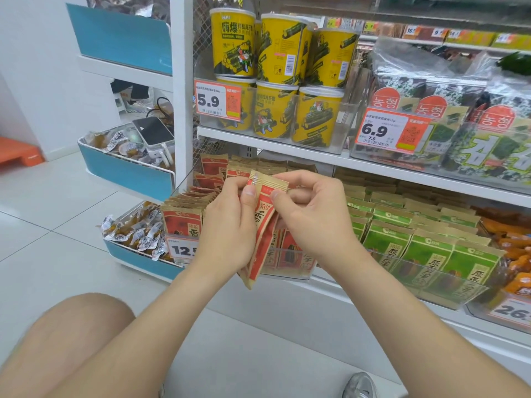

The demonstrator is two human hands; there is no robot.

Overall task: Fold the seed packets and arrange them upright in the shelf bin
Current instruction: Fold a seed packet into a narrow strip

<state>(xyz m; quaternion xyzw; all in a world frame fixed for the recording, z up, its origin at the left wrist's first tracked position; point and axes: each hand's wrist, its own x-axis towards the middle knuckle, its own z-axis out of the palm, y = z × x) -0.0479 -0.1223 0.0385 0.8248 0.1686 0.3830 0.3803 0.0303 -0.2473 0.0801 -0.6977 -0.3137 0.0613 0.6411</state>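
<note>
A shop aisle with white shelving was shown, seen from above by a crouching person. Yellow tubs (275, 53) were stacked on the upper shelf. Rows of red packets (184, 219) and green packets (431, 254) stood on the lowest one.

A red and tan seed packet (263, 225) was held in the air between both hands, in front of the clear shelf bin (293, 271) and nearer the camera than the bin's front wall. Its long axis ran nearly upright, with the top edge tilted slightly right and the bottom corner hanging below the left wrist.

The left hand (230, 225) was wrapped round the packet's body, its thumb pressed on the front near the top. The right hand (313, 214) was closed on the top strip, pinched between thumb and curled fingers, apparently for folding it over.

The bin lay directly behind both hands. Any free slot in it was hidden by them.
</note>
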